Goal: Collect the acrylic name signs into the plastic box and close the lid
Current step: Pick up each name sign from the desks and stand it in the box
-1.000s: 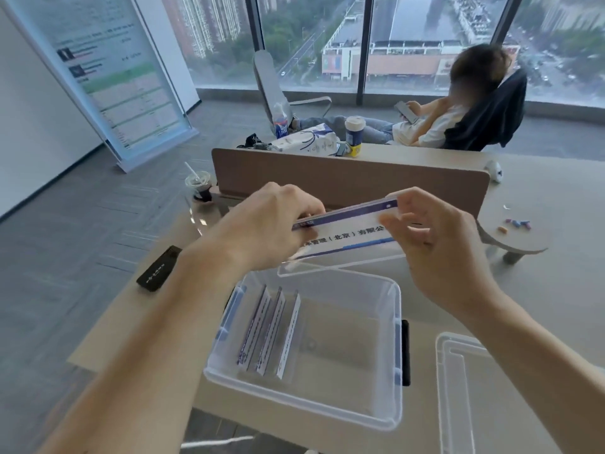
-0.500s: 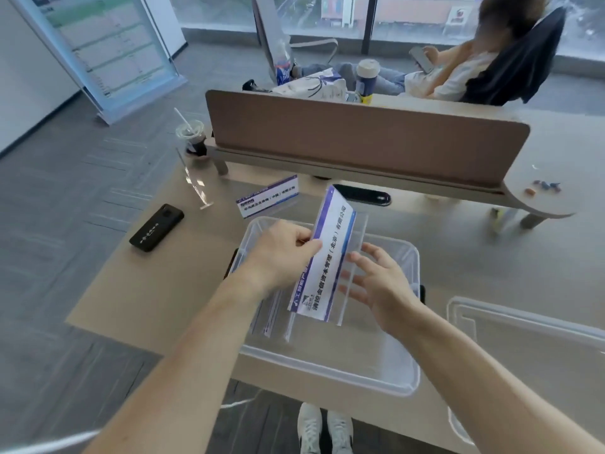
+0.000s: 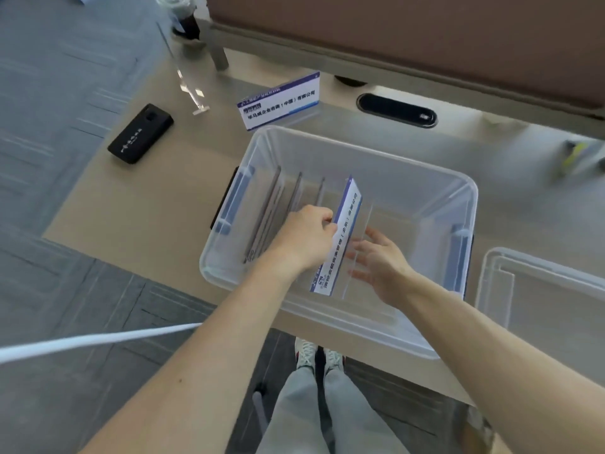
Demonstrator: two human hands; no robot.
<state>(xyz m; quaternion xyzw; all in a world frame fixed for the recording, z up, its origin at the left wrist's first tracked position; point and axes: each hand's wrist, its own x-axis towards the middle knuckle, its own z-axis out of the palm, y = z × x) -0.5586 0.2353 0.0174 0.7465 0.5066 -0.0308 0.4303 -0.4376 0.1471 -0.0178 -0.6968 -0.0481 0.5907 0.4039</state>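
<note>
Head camera view, looking down at your tan desk (image 3: pixel 157 204), with a brown divider panel (image 3: pixel 425 37) along its far edge. At the middle sits the clear plastic box (image 3: pixel 409 165), open. Its lid (image 3: pixel 540 290) lies flat on the desk just beside it, on your right. Three acrylic name signs (image 3: pixel 275 211) stand on edge inside the box, near its left wall. Your left hand (image 3: pixel 304 237) pinches the top edge of a fourth sign (image 3: pixel 343 231), which is tilted inside the box, right of the three. Your right hand (image 3: pixel 379 260) is spread flat, fingers loose, against the sign's clear side, gripping nothing. Behind the box, another name sign (image 3: pixel 280 101) stands upright on the desk. Left of it lie an empty clear acrylic stand (image 3: pixel 193 90) and a black phone (image 3: pixel 140 134). A black oval cable port (image 3: pixel 396 109) sits under the divider.
</note>
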